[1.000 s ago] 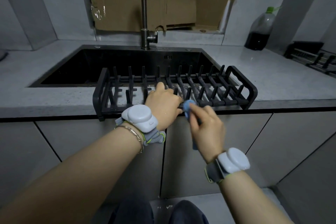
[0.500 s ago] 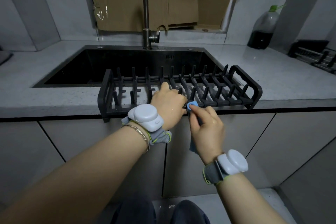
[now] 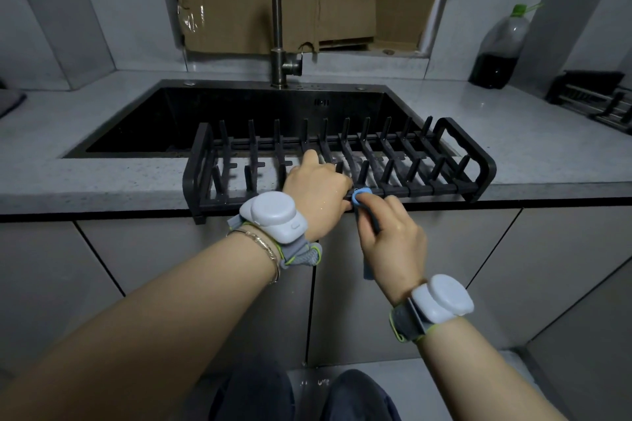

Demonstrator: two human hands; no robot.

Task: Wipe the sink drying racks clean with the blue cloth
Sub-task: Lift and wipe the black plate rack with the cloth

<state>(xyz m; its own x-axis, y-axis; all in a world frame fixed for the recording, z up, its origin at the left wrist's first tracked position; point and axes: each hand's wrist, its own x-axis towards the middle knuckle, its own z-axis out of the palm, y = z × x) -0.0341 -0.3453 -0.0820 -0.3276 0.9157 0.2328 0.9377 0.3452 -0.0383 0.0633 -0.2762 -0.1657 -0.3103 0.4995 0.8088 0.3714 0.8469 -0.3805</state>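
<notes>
A black drying rack [image 3: 478, 161] with upright prongs sits on the counter's front edge, partly over the sink. My left hand [image 3: 316, 191] grips the rack's front bar near its middle, thumb up among the prongs. My right hand [image 3: 393, 239] pinches the blue cloth [image 3: 360, 196] against the front bar just right of the left hand. Most of the cloth is hidden under the right hand; a strip hangs down below it.
A dark sink [image 3: 239, 116] with a tall faucet [image 3: 277, 27] lies behind the rack. A bottle of dark liquid [image 3: 499, 48] stands at the back right. Another rack [image 3: 595, 96] lies at the far right. Cabinet doors run under the grey counter [image 3: 102, 178].
The cloth has bunched tighter onto the front bar and my right hand has slid slightly along it. My left hand keeps its hold on the rack.
</notes>
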